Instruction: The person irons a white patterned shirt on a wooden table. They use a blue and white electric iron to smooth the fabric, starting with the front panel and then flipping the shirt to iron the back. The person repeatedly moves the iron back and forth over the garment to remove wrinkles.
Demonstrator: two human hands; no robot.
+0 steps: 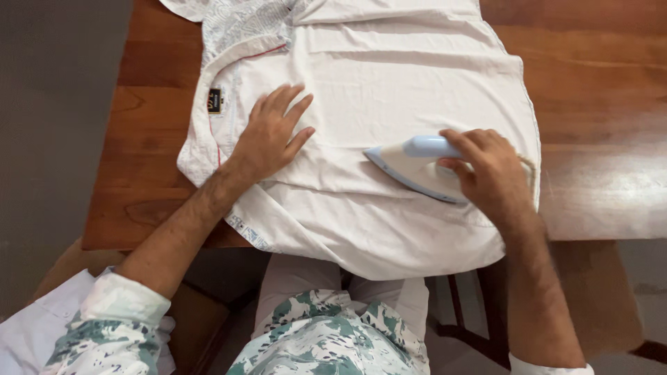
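Left hand (272, 137) flat, fingers spread on white shirt (389, 83); right hand (490, 170) – clenched round iron (410, 163) handle.

A person with bare, hairy forearms wears a white shirt with a green and grey camouflage-like print, its sleeves (114, 316) rolled up showing white cuffs.

1. A white shirt (389, 90) lies spread over a brown wooden table (597, 76), its hem hanging off the near edge.
2. The left hand (271, 135) presses flat on the cloth near the collar, fingers spread.
3. The right hand (490, 170) grips the handle of a pale blue iron (410, 163), whose tip points left and whose soleplate rests on the shirt.
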